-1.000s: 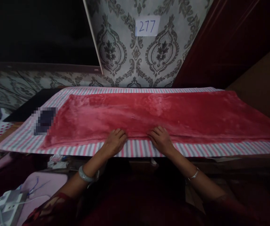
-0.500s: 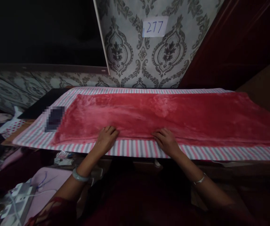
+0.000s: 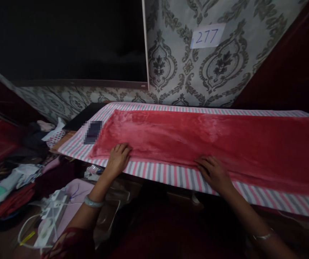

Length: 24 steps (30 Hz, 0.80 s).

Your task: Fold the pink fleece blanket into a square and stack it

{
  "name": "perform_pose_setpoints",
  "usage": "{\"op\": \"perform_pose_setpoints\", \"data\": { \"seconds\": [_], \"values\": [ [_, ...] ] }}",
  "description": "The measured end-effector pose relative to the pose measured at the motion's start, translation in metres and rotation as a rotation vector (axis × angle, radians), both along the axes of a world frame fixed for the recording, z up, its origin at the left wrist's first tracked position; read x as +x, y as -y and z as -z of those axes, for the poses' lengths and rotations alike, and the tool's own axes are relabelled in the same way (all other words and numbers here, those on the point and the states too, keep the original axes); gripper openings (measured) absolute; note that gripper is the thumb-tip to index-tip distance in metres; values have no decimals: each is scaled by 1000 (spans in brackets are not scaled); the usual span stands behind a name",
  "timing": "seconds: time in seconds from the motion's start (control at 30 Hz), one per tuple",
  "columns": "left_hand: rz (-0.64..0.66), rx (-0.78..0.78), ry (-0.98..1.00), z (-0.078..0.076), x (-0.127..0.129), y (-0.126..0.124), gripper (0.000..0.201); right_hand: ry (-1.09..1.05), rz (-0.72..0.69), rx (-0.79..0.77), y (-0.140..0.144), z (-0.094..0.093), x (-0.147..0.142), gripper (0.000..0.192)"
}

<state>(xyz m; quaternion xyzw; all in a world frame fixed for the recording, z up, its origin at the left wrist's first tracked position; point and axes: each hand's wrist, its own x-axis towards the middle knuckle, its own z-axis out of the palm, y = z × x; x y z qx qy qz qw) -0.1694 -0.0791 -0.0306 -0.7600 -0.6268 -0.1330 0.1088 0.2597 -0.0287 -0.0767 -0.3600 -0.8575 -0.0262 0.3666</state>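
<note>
On the table's near edge, head view: both hands lie flat, palms down, fingers loosely spread, clamped on nothing. The left hand [image 3: 118,158] rests at the near hem of the red plush cloth [image 3: 197,138], close to its left end, fingertips on the pile and heel on the striped sheet [image 3: 165,172] underneath. The right hand [image 3: 215,172] sits well apart from it along the same hem, fingers touching the red edge. A pale bangle [image 3: 93,202] rings the left wrist; a thin bracelet [image 3: 262,236] rings the right.

The red plush cloth lies lengthwise across the table, running out of view at the right. Its surface looks mostly flat, with faint ripples near the middle.

Judgement on doing the smoothing well: keep the palms flat and the pressure light, so the pile is not dragged into new ridges. Work along the hem outward from the middle and keep the edge parallel to the stripes, which serve as a ready straight line. The sheet below could creep with the cloth, so one hand should anchor while the other sweeps.

Left of the cloth lies a dark flat item, blurred [image 3: 92,132]. A paper label reading 277 [image 3: 207,36] is stuck on the patterned wall [image 3: 170,68]. Heaped clothes [image 3: 6,180] and a white power strip [image 3: 53,205] sit low at left.
</note>
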Motion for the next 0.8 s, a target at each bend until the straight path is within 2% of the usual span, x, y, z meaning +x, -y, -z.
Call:
{"op": "perform_pose_setpoints", "data": {
  "seconds": [0.17,0.27,0.33,0.4,0.47,0.53,0.6,0.67,0.8],
  "values": [
    [-42,5,91,1,-23,14,33,-11,-30,-13,-2,8,5,26],
    [27,17,241,-1,-40,21,30,-2,-41,-4,-5,14,8,27],
    [2,56,342,-5,-54,23,27,1,-50,10,-6,16,9,28],
    [-193,134,367,-11,-69,23,26,2,-61,22,-7,16,10,28],
    [-480,187,316,-18,-83,23,27,0,-60,22,-7,15,9,27],
    [-693,132,267,-22,-93,22,32,-4,-54,18,-6,13,8,26],
    [-769,-7,241,-25,-98,22,38,-13,-44,17,-4,11,5,26],
    [-778,-115,219,-26,-99,21,40,-20,-34,12,-3,8,3,26],
    [-814,-98,250,-28,-99,16,29,-21,-4,-32,0,3,0,26]
  ]
}}
